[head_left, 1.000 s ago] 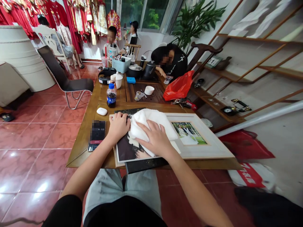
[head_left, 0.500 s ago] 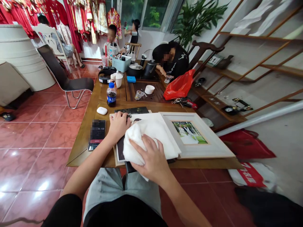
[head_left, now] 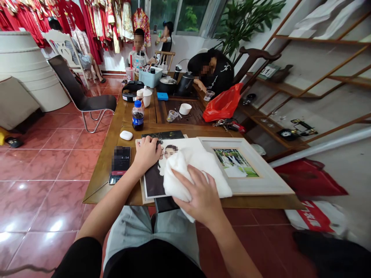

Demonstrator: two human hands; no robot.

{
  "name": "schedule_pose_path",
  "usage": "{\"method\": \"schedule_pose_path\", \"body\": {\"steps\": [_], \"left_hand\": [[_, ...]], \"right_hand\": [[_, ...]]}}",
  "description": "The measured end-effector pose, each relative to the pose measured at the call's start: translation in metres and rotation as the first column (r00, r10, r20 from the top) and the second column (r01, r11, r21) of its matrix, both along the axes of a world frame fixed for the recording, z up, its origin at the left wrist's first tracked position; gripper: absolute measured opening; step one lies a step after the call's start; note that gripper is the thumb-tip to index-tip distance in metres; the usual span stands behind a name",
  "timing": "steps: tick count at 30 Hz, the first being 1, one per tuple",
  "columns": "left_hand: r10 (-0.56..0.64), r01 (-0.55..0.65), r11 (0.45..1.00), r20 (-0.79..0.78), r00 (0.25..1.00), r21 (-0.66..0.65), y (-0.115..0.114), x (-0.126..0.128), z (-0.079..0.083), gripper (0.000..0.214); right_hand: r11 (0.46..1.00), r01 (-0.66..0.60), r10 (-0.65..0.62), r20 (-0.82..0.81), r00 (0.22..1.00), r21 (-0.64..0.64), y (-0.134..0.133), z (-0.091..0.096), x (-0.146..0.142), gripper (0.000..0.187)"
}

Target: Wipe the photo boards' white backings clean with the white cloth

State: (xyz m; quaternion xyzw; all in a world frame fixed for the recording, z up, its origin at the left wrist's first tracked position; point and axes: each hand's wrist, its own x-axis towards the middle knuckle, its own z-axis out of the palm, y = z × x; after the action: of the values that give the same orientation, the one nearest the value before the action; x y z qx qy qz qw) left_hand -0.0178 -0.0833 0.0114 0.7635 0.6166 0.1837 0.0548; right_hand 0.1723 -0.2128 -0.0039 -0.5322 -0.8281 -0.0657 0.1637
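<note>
A large photo print [head_left: 155, 177] lies on the near end of the wooden table [head_left: 101, 170]. My left hand [head_left: 147, 153] presses on its upper left corner, fingers curled down against it. My right hand [head_left: 203, 197] grips a bunched white cloth [head_left: 197, 166] that rests on the print's right half, near the table's front edge. A white picture frame [head_left: 261, 181] with a small wedding photo lies flat just right of the cloth.
A phone [head_left: 121, 164] and white earbud case [head_left: 126, 135] lie left of the print. A cola bottle [head_left: 138, 116], cups, a kettle and a red plastic bag [head_left: 222, 106] stand farther back. Three other people sit at the far end. A black chair [head_left: 84, 96] stands left.
My right hand dragged the cloth from the print's upper part down toward the front edge, then slightly right, uncovering the top of the print. My left hand stayed put.
</note>
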Motion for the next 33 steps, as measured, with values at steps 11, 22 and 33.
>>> {"method": "schedule_pose_path", "body": {"steps": [11,22,33], "left_hand": [[0.004,-0.004,1.0,-0.007,1.0,0.001,0.0,0.001,0.0,0.03],[0.004,-0.004,1.0,0.002,1.0,-0.003,0.001,0.0,0.001,0.03],[-0.014,0.014,1.0,0.002,1.0,-0.008,0.001,-0.001,0.002,0.03]], "right_hand": [[0.96,0.254,-0.256,-0.003,0.967,0.121,0.011,-0.013,0.064,0.055],[0.999,0.037,-0.037,0.012,0.999,0.03,0.007,0.004,-0.015,0.062],[1.0,0.01,-0.01,0.006,1.0,-0.028,0.027,0.008,0.001,0.064]]}}
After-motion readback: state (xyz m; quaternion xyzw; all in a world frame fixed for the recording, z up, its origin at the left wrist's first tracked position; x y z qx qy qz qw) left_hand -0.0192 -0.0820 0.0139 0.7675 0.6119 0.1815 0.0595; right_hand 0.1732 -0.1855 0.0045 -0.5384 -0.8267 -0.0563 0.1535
